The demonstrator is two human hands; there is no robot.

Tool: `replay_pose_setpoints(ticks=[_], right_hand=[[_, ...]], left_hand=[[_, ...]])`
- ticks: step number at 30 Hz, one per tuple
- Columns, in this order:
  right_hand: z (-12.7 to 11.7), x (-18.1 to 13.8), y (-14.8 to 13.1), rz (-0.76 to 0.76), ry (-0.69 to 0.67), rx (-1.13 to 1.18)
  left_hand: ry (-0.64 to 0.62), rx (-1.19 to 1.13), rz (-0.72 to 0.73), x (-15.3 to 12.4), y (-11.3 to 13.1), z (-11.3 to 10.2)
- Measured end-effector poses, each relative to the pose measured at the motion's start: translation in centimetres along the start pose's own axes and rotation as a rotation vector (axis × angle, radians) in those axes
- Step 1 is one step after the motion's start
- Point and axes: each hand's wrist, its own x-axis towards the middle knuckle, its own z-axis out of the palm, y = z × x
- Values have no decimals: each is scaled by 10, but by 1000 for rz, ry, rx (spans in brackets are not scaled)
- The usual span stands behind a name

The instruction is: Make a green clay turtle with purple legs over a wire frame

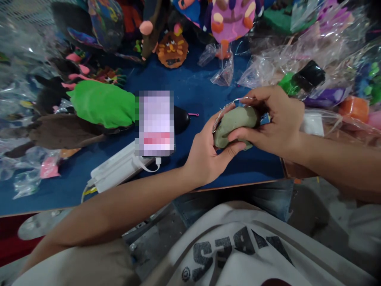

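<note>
While both hands meet right of frame centre, a grey-green clay lump [235, 122] sits between them, held just above the near edge of the blue table [190, 85]. Left hand [205, 154]: cupped under the lump's lower left end, thumb pressed along its underside, fingers curled behind; grasping. Right hand [278, 123]: wrapped over the lump's right end from above, fingers closed on it; also grasping. Clear plastic film [226, 109] clings to the upper edge of the lump, partly peeled; whether the right fingertips pinch the film cannot be told. Left of centre, a phone [156, 123] stands propped with its screen blurred, and a short cable runs from its base to a white power bank [117, 171] lying just beside it toward lower left. Behind the phone, a flat green clay slab [101, 104] overlaps a brown clay piece [64, 134] at left of frame. Upper centre: an orange clay face [172, 49] and a pink clay figure [232, 18]. Upper right: crumpled clear bags [268, 63], near a black block [312, 73] and an orange clay block [354, 108], well apart from the hands.
</note>
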Motion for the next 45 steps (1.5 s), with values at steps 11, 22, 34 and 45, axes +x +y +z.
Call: replay_pose_setpoints(ticks=[11,22,34,45], right_hand=[[-10,11,-18,205,-25,115],[-2,6,-38,45,-119,94],[-12,18,-20,211,-207,362],[-21,23,-17,345,-97,343]], left_hand=[[-55,-127,-28,6,10,-8],[61,-106,-56,1,24,-6],[184,44,-244,12,23,-15],[156,-391,-342,11,19,-8]])
